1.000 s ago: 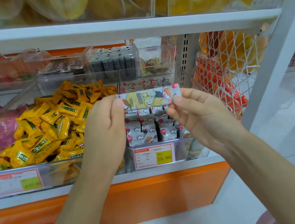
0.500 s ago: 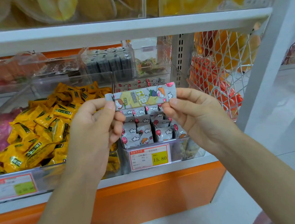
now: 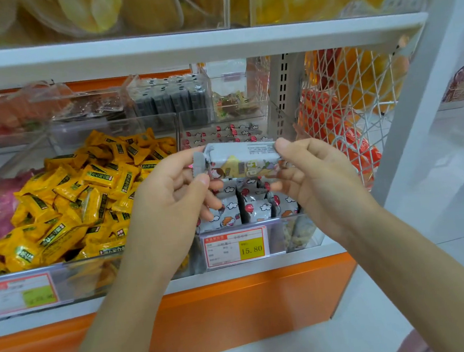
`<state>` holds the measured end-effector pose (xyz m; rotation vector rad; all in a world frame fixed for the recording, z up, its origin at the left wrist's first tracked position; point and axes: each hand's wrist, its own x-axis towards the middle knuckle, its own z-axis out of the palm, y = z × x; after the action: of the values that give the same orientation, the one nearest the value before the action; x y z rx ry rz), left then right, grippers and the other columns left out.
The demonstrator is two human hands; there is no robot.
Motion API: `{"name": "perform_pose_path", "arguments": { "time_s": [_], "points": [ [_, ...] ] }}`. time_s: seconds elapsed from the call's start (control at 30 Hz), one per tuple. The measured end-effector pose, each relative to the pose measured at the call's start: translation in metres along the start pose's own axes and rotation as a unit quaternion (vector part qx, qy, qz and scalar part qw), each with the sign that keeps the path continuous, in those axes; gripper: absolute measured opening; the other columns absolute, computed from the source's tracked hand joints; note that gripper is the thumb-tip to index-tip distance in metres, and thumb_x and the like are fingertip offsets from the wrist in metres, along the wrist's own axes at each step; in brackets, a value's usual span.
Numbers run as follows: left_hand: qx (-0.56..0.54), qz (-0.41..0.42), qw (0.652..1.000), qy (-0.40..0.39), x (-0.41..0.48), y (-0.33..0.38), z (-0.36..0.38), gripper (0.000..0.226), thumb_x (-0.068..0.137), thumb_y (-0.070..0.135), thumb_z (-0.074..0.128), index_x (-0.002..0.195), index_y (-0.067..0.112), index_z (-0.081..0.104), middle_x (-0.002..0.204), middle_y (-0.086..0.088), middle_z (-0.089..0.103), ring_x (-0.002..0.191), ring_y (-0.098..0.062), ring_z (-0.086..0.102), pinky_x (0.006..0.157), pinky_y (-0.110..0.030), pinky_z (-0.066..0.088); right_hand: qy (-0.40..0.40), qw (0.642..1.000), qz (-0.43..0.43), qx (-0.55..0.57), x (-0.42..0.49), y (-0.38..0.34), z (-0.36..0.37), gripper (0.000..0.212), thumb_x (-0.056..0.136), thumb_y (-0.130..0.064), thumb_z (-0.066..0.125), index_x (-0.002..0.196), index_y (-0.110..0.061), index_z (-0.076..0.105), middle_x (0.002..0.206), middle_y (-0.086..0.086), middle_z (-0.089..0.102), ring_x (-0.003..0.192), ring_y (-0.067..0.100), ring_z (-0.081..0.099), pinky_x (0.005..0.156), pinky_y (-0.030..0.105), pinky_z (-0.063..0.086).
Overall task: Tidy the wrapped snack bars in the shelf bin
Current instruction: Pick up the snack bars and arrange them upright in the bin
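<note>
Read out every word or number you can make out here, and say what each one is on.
"15.80": yellow patch of the right price tag, on the shelf bin front.
Rest of that tag: too small to read.
The left price tag: blurred, unreadable.
Wrapper of the held snack bar: print too small and tilted to read.
The yellow packets: green labels too blurred to read.

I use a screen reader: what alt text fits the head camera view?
A left hand and a right hand pinch one wrapped snack bar by its ends over a shelf bin of matching bars; yellow sweets fill the neighbouring bin.
</note>
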<state>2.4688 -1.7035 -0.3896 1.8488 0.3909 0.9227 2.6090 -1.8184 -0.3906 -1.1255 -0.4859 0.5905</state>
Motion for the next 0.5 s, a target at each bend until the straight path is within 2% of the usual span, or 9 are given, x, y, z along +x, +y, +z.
{"name": "perform_pose_path", "arguments": {
  "time_s": [0.07, 0.13, 0.23, 0.33, 0.4, 0.5],
  "points": [
    [-0.027, -0.020, 0.999, 0.013, -0.0003, 0.0017, 0.0013, 0.034, 0.091, 0.003, 0.049, 0.110, 0.030, 0.058, 0.084, 0.002, 0.068, 0.066, -0.004, 0.063, 0.058, -0.022, 0.051, -0.011, 0.999, -0.031, -0.012, -0.0008, 0.0003, 0.0009, 0.013, 0.086, -0.009, 0.063, 0.078, -0.010, 0.053, 0.094, 0.021, 0.061, 0.069, 0.020, 0.063, 0.062, 0.024, 0.053],
    [-0.059, -0.033, 0.997, 0.029, -0.0001, 0.0036, 0.0008, 0.026, 0.090, 0.012, 0.055, 0.110, 0.028, 0.058, 0.094, 0.003, 0.067, 0.073, -0.005, 0.065, 0.058, -0.022, 0.050, -0.035, 0.997, -0.060, -0.035, -0.0016, -0.0002, 0.0009, 0.010, 0.086, -0.002, 0.061, 0.088, -0.011, 0.058, 0.095, 0.016, 0.065, 0.071, 0.018, 0.066, 0.070, 0.026, 0.054],
    [-0.012, -0.017, 0.999, 0.047, -0.0009, 0.0055, 0.0000, 0.026, 0.088, 0.023, 0.057, 0.114, 0.027, 0.057, 0.094, 0.012, 0.064, 0.069, 0.005, 0.063, 0.053, -0.010, 0.046, -0.070, 0.989, -0.090, -0.094, -0.0038, -0.0004, 0.0025, 0.023, 0.084, 0.001, 0.062, 0.099, -0.016, 0.065, 0.102, 0.004, 0.067, 0.081, 0.018, 0.068, 0.077, 0.027, 0.054],
    [0.001, -0.014, 0.999, 0.044, -0.0025, 0.0065, -0.0006, 0.023, 0.088, 0.022, 0.056, 0.110, 0.027, 0.059, 0.088, 0.015, 0.064, 0.062, 0.008, 0.060, 0.050, -0.007, 0.044, -0.065, 0.982, -0.103, -0.145, -0.0058, 0.0007, 0.0052, 0.022, 0.082, -0.006, 0.066, 0.095, -0.023, 0.070, 0.098, -0.003, 0.069, 0.092, 0.019, 0.067, 0.083, 0.032, 0.054],
    [-0.004, -0.020, 0.999, 0.031, -0.0028, 0.0074, -0.0009, 0.019, 0.086, 0.020, 0.058, 0.102, 0.030, 0.060, 0.087, 0.015, 0.065, 0.063, 0.006, 0.061, 0.051, -0.008, 0.045, -0.046, 0.979, -0.113, -0.166, -0.0061, 0.0009, 0.0060, 0.015, 0.082, -0.011, 0.069, 0.089, -0.024, 0.071, 0.090, -0.007, 0.069, 0.088, 0.013, 0.066, 0.079, 0.029, 0.051],
    [-0.020, -0.027, 0.999, 0.016, -0.0036, 0.0075, 0.0008, 0.018, 0.083, 0.017, 0.061, 0.095, 0.032, 0.060, 0.085, 0.012, 0.066, 0.063, 0.003, 0.061, 0.053, -0.010, 0.045, -0.030, 0.974, -0.135, -0.180, -0.0081, -0.0012, 0.0079, 0.012, 0.081, -0.012, 0.069, 0.079, -0.024, 0.070, 0.074, -0.013, 0.068, 0.069, 0.000, 0.061, 0.065, 0.015, 0.046]
  ]
}}
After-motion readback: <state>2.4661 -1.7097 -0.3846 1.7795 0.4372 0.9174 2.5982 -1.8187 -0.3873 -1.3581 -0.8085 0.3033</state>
